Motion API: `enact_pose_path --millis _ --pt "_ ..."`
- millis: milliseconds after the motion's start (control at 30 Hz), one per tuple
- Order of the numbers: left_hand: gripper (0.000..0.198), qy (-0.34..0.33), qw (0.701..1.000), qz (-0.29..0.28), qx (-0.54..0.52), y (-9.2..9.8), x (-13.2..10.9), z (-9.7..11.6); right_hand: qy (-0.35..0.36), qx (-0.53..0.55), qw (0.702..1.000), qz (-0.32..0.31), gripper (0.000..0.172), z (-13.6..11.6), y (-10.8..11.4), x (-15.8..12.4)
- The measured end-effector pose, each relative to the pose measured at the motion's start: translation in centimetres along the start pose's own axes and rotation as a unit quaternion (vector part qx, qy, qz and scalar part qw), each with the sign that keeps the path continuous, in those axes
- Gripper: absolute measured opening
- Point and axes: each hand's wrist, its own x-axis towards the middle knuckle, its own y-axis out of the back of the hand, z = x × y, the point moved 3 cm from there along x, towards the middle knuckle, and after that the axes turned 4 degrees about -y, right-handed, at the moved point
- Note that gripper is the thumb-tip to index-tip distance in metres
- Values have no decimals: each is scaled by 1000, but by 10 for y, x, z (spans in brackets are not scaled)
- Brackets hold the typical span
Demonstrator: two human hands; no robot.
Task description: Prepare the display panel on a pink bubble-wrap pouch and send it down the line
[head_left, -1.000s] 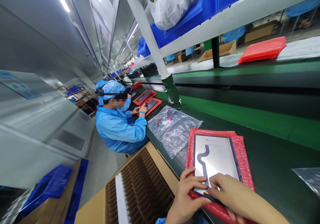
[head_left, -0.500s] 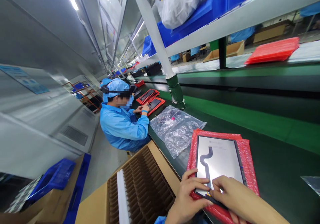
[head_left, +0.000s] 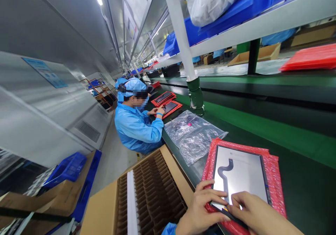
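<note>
A flat panel (head_left: pixel 246 175) with a silvery back and dark edges lies on red bubble wrap (head_left: pixel 275 179) at the lower right. Along the panel runs a grey, wavy flex cable (head_left: pixel 225 182). My left hand (head_left: pixel 198 207) rests at the panel's near left corner, fingers spread over its edge and the cable's lower end. Beside it, my right hand (head_left: pixel 244 207) is closed, thumb and index finger pressed together at the panel's near edge by a small yellow spot. What lies between those fingertips is too small to make out.
A clear plastic bag (head_left: pixel 194 140) lies beyond the panel. An open carton with brown dividers (head_left: pixel 154 189) stands at the near left. Further left, a person in blue (head_left: pixel 139 123) handles another panel. A wrapped post (head_left: pixel 195 95) rises behind the bag.
The whole view has shifted, so the bench, bag and panel appear slightly further right and the carton shows differently. Both hands remain at the panel's near edge, with little change in pose.
</note>
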Motion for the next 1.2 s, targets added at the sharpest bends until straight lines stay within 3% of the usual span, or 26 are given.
enact_pose_path --millis 100,700,1200 --pt "49 -4 1000 9 -6 0 1 1 3 11 1000 -4 36 -1 1 -1" --pt "46 -7 1000 7 -2 0 0 3 -11 -20 1000 8 23 -6 1 -4" --pt "46 -6 1000 11 0 -1 -1 0 -23 -34 999 10 23 -9 1 -5"
